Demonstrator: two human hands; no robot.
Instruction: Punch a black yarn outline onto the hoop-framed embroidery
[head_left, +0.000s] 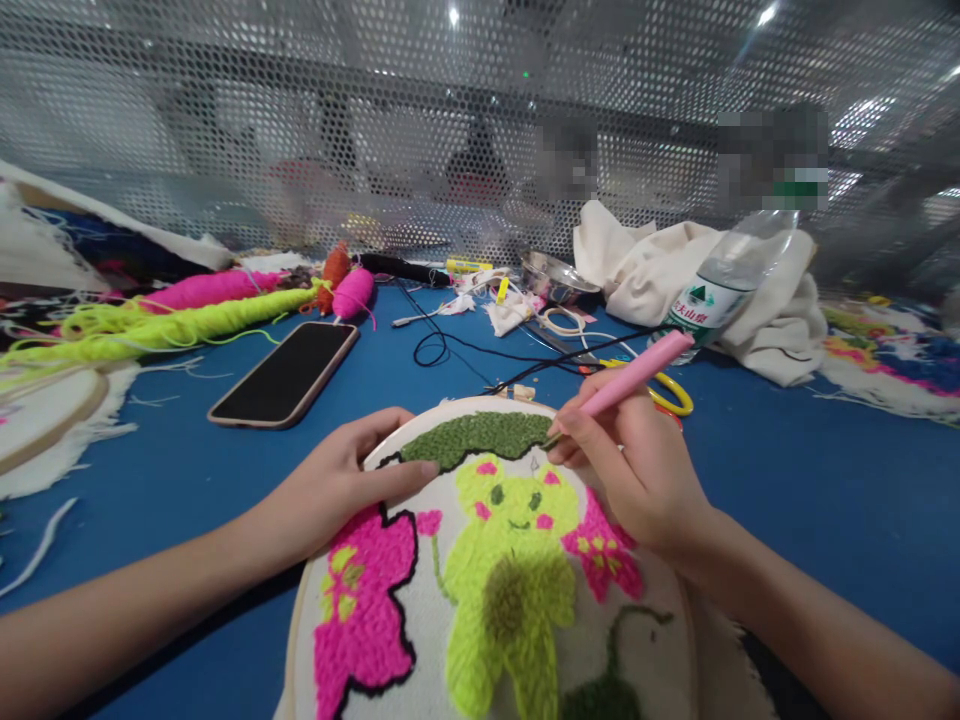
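In front of me lies a round embroidery hoop (pixel 295 620) with white cloth stretched in it. My left hand (pixel 356 475) grips its upper left rim, thumb on the cloth and fingers behind. A pink punch needle (pixel 637 372) is pinched in my right hand (pixel 637 475), its tip at the right end of a dark green yarn patch (pixel 480 437). Below that patch is a yellow-green bear (pixel 514 510) with pink cheeks. Pink yarn flowers flank the bear; the left flower (pixel 375 600) is edged in black. Black yarn (pixel 510 362) runs behind the hoop.
A phone (pixel 289 375) lies left on the blue table. Bright yarn skeins (pixel 202 322) are behind it. At the back right are yellow-handled scissors (pixel 679 395), a tilted water bottle (pixel 712 290), cream cloth (pixel 637 260) and a metal bowl (pixel 555 277). A perforated metal screen (pixel 420 120) rises behind.
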